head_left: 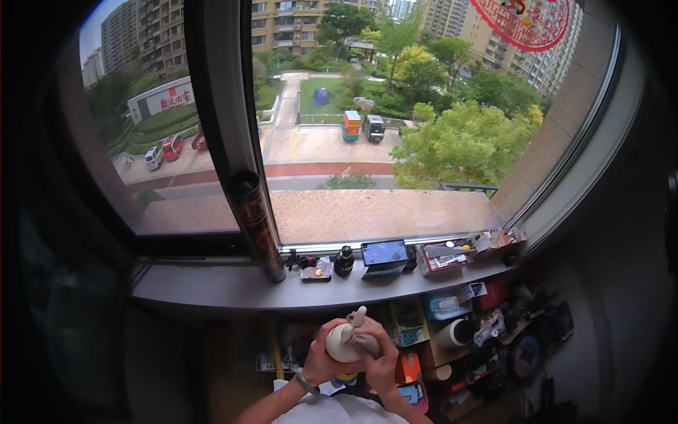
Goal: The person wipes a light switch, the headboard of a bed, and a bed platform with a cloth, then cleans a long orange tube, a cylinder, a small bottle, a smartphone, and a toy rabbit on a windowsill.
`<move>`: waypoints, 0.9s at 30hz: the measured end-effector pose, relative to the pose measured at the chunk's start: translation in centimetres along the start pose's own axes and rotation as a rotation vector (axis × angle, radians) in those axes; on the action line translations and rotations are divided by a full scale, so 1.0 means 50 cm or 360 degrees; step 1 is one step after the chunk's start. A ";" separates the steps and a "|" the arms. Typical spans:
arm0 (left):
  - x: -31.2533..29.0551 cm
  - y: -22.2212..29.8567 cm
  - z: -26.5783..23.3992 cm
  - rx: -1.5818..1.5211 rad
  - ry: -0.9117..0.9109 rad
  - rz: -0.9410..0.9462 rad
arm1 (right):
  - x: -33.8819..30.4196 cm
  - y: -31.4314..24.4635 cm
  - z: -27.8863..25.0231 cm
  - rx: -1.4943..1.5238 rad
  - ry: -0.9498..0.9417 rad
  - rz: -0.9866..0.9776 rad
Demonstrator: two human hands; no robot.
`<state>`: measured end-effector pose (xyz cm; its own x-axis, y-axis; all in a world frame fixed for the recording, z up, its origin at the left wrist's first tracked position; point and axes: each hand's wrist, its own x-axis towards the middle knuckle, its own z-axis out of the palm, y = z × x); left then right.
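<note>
In front of my body I hold a cream-coloured rounded vessel (340, 344) with a short stub like a spout or handle sticking up from its top. My left hand (322, 360) is wrapped round its left side, and a grey band sits on that wrist. On the other side my right hand (381, 353) is closed, its fingers pressed against a greyish, soft-looking patch that may be a cloth. The vessel's underside is hidden by my hands, and its exact kind is hard to make out.
Beyond my hands runs a windowsill (212, 284) bearing a tall dark tube (254, 225), a small dark bottle (344, 261), a propped phone or tablet (384, 252) and a box of small items (445, 258). Below right are crowded shelves with a white cylinder (454, 335) and an orange box (408, 368).
</note>
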<state>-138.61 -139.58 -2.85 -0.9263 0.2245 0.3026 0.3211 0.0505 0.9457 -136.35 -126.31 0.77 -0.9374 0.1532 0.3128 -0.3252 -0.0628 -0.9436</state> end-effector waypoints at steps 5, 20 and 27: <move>0.001 -0.019 -0.005 -0.0187 -0.0103 -0.0026 | 0.020 0.004 -0.003 0.0544 0.0215 0.0485; 0.040 0.018 0.015 0.0155 -0.0076 0.0199 | 0.001 0.024 -0.012 0.0303 0.0314 0.0035; 0.063 0.028 0.005 0.0523 -0.0110 0.0170 | 0.045 0.021 -0.091 0.0816 0.0382 0.0168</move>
<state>-141.00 -138.54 -0.60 -0.8720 0.3103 0.3785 0.4724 0.3312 0.8168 -138.24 -121.53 -0.02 -0.9330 0.3358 0.1298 -0.3063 -0.5509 -0.7763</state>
